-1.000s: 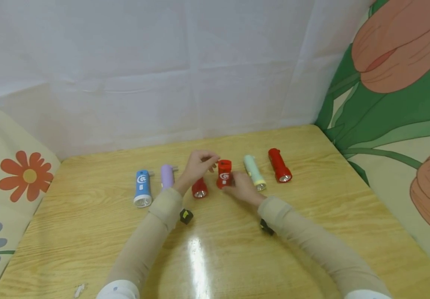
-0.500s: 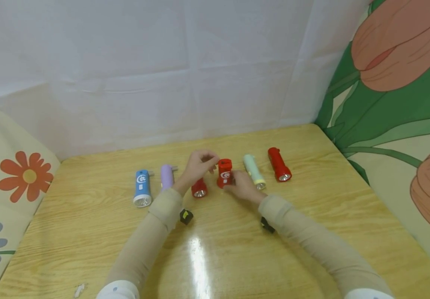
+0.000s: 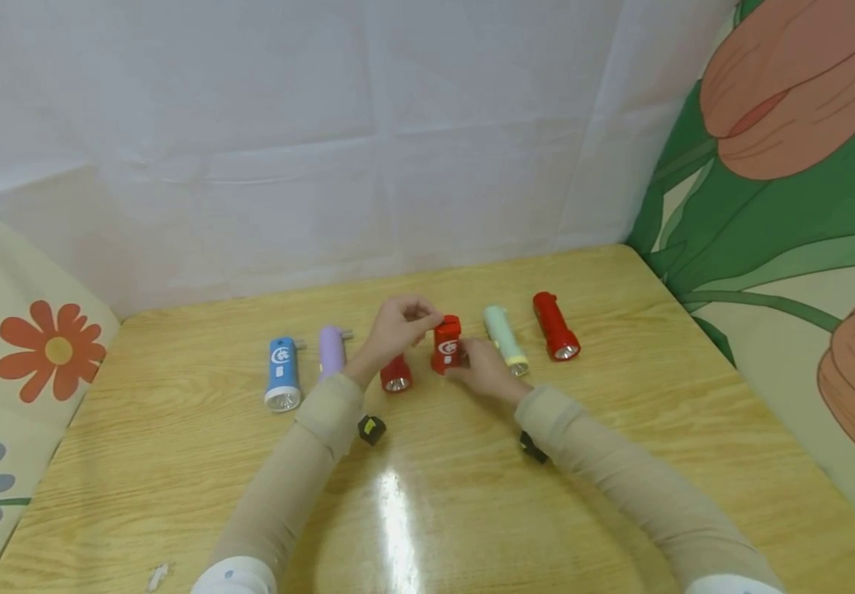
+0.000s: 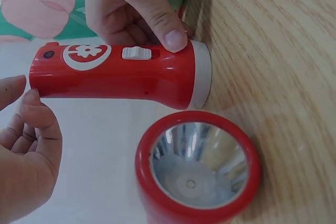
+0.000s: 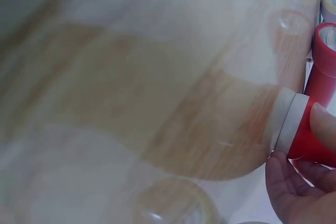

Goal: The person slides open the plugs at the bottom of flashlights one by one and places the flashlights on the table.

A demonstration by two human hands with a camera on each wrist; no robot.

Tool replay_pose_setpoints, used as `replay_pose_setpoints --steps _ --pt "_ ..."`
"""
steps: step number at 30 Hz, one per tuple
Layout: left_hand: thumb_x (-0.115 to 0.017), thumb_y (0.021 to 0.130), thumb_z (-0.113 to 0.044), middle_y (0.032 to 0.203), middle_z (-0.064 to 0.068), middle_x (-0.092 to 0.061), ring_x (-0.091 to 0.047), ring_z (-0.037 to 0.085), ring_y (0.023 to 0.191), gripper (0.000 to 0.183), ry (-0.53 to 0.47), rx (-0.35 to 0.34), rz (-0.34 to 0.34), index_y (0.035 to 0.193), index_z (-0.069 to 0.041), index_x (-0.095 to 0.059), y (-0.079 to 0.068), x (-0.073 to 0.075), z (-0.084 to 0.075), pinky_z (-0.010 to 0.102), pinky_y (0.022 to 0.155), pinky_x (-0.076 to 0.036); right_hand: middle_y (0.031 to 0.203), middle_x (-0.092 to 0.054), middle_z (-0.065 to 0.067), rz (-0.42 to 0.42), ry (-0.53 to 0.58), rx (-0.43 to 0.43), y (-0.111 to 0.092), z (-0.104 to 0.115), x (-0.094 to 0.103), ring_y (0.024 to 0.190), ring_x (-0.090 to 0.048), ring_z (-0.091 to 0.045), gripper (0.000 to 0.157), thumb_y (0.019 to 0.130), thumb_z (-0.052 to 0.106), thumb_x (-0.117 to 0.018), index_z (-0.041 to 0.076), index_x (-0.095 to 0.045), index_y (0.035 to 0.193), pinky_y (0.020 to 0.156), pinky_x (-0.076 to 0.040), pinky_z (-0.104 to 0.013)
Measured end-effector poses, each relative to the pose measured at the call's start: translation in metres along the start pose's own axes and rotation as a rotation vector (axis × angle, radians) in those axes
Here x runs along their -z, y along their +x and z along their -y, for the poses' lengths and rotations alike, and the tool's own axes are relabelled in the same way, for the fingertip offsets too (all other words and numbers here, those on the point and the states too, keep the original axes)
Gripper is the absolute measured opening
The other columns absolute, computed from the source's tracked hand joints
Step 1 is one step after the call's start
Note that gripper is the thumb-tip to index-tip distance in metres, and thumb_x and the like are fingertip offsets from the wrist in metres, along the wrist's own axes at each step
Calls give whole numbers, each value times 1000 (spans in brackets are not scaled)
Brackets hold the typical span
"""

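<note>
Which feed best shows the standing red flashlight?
The left wrist view: it shows the standing red flashlight large, with its white switch and flower emblem clear. The head view shows it small; the right wrist view, only its white-rimmed end at the picture's edge.

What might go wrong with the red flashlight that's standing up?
The standing red flashlight might tip over if the right hand, gripping it low down, lets go. It could then hit the neighbouring red flashlight lying close by. And the right thumb is near the white switch and might bump it.
</note>
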State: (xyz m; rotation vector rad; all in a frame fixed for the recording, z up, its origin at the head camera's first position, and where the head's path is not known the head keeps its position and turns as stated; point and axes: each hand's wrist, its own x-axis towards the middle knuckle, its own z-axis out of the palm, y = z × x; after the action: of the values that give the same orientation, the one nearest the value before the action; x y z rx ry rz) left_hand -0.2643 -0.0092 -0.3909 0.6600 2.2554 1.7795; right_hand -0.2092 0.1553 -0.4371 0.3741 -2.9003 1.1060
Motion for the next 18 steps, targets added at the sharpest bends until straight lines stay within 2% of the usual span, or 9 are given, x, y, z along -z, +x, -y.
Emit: replay_pose_setpoints --steps 4,11,18 --pt "-65 83 -9 75 5 -64 -46 10 51 15 27 18 6 95 0 -66 1 -1 -2 20 45 -40 94 -65 -15 -4 -2 12 0 -1 -1 85 -62 -25 31 76 10 -73 -4 -61 101 77 -50 -35" --pt "-65 84 -11 80 8 -67 -48 12 52 21 87 58 16 102 -1 -67 1 -1 -5 21 46 -41 94 -65 -15 -9 -9 9 0 0 -1 85 -62 -25 30 76 10 -73 -4 -61 100 77 -50 -34" --pt "-68 81 -12 70 11 -64 -41 9 44 20 67 165 11 99 -2 -69 2 -1 -11 20 41 -34 94 -65 -14 4 -12 -2 0 2 0 85 -61 -24 31 77 11 -73 -3 -60 102 77 -50 -34"
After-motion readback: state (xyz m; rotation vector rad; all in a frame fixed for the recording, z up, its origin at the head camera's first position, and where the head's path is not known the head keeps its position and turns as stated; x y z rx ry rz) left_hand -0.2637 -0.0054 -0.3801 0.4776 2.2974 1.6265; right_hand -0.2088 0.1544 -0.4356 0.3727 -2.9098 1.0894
